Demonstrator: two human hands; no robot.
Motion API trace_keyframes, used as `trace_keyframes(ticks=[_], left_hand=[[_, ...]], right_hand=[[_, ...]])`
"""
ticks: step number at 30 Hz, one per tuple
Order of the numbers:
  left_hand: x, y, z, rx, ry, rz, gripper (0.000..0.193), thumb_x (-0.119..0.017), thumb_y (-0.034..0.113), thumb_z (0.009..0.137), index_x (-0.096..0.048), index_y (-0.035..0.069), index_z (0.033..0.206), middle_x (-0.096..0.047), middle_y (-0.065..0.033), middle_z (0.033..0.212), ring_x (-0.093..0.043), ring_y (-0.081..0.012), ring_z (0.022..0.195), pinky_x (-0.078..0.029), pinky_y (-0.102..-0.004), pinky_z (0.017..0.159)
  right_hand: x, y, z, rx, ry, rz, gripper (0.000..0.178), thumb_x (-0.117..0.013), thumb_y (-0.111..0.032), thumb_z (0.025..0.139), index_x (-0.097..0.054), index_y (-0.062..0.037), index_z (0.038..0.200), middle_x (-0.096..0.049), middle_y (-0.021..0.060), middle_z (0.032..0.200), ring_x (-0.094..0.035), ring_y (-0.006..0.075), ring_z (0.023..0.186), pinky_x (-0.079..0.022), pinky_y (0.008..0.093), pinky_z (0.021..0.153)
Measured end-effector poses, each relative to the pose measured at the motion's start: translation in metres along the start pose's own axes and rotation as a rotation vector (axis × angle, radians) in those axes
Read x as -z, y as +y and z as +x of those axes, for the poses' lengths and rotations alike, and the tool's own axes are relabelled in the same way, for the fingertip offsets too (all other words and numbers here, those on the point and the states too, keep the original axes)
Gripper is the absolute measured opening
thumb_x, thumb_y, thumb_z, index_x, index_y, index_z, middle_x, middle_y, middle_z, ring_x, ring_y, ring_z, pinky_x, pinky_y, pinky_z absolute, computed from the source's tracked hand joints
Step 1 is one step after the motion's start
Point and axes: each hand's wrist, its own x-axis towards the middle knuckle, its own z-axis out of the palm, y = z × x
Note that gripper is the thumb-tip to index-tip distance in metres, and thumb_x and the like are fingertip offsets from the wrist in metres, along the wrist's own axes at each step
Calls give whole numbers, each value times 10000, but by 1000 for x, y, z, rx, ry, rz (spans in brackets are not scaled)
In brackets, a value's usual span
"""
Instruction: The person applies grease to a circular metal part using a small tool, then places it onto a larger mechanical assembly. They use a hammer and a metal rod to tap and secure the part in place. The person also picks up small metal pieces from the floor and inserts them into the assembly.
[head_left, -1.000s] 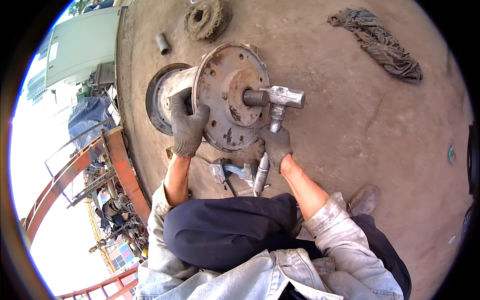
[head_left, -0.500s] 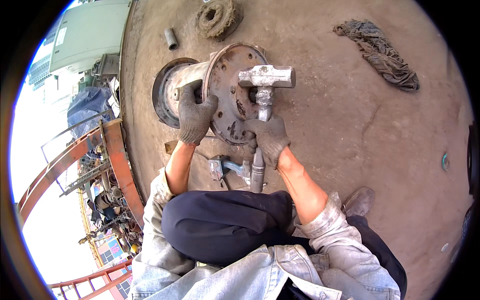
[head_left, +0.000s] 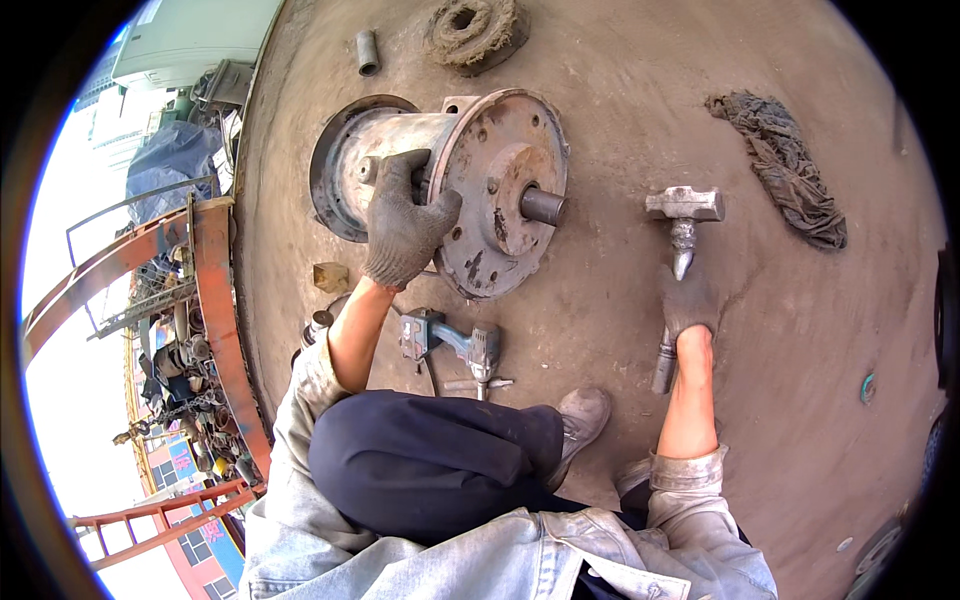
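Note:
A rusty, motor-like cylindrical housing (head_left: pixel 410 137) lies on its side, its round flange (head_left: pixel 478 235) facing right with a short shaft (head_left: pixel 543 206) sticking out of the centre. In a grey knit glove, my left hand (head_left: pixel 405 222) grips the flange's near-left edge, thumb on the front and fingers behind it. Well to the right of the shaft, my gloved right hand (head_left: pixel 688 300) is closed round the handle of a sledgehammer (head_left: pixel 685 204). The hammer's head points away from me, and the handle's lower end shows below the fist.
A blue-grey power tool (head_left: pixel 450 340) lies between the housing and my knee, near a small brownish block (head_left: pixel 331 277). Beyond stand a short pipe (head_left: pixel 368 54) and a fibrous ring (head_left: pixel 475 35). A dark rag (head_left: pixel 780 165) lies far right; an orange metal frame (head_left: pixel 228 310) stands left.
My right hand has swung the sledgehammer away from the flange to the right, uncovering the shaft. My left hand keeps its hold on the flange. The view has shifted slightly.

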Motion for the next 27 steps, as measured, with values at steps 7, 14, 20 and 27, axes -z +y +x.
trace_keyframes(ticks=[7,14,20,27], left_hand=[[4,12,-2,-1,14,108,567,-781,200,754,-622,-3,1259,-666,-202,1144,-685,-329,1025,-554,-428,923],[6,9,-5,-130,3,114,635,-793,161,690,-598,-16,1268,-608,-135,1058,-617,-223,898,-531,-342,817],[-15,48,43,199,48,105,604,-831,367,721,-658,-44,1129,-693,-187,995,-699,-291,896,-573,-397,823],[-24,66,105,197,78,148,714,-806,457,746,-658,-63,1212,-691,-240,1144,-700,-364,1035,-555,-434,932]], right_hand=[[-81,-111,-22,462,369,858,220,-569,-165,1062,-650,-3,1187,-630,103,1103,-596,192,1032,-494,369,937],[-134,-159,1,196,278,914,260,-551,-209,1085,-673,19,1109,-623,41,879,-571,124,791,-506,308,729],[-108,-192,51,73,244,969,230,-633,-215,1045,-688,8,1043,-566,8,708,-520,82,612,-471,269,568],[-98,-223,160,281,37,937,261,-685,-283,1020,-692,-22,1035,-619,34,747,-598,124,637,-510,304,601]])
